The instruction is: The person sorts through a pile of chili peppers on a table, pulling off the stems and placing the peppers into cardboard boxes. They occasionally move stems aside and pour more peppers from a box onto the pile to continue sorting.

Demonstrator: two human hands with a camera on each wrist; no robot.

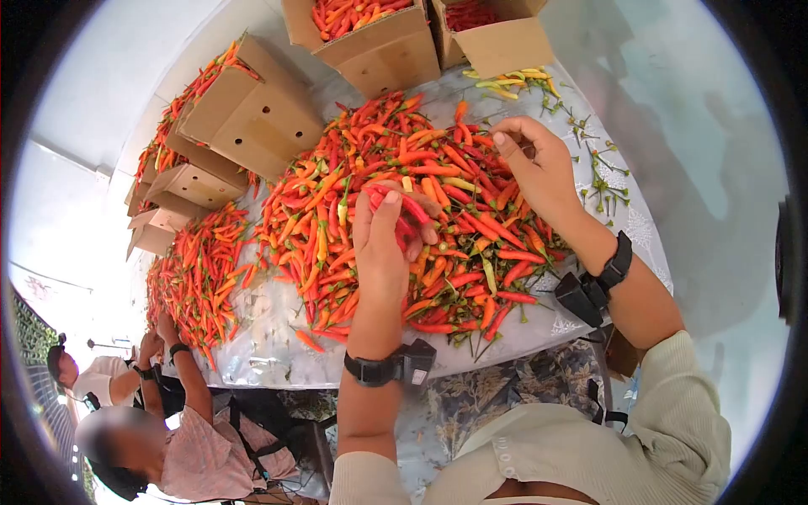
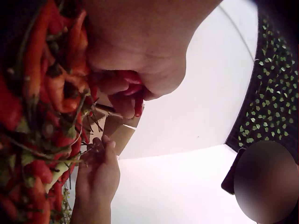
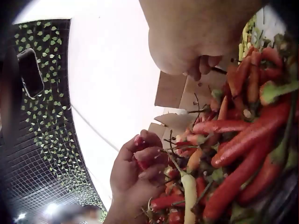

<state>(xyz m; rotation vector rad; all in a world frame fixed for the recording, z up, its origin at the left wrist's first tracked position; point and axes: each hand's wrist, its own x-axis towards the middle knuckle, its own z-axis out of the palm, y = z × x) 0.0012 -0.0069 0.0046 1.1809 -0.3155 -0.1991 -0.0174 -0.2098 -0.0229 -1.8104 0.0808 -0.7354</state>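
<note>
A big pile of red and orange chilies [image 1: 438, 194] covers the table. My left hand [image 1: 404, 215] is raised just above the pile, its fingers curled round a small bunch of red chilies [image 1: 402, 210]. The left wrist view shows that same bunch of chilies [image 2: 132, 91] held in the fingers, and the right wrist view shows the left hand [image 3: 138, 168] gripping it. My right hand [image 1: 509, 139] hovers over the pile's far right side with curled fingers. Its fingertips [image 3: 205, 63] pinch a thin dark chili stem [image 3: 217, 70].
Cardboard boxes [image 1: 252, 109] of chilies stand along the back and left of the table. Loose green stems [image 1: 602, 181] lie scattered on the tablecloth [image 1: 269, 337] at the right. Two other people [image 1: 194, 438] work at a second chili heap [image 1: 198, 273] on the left.
</note>
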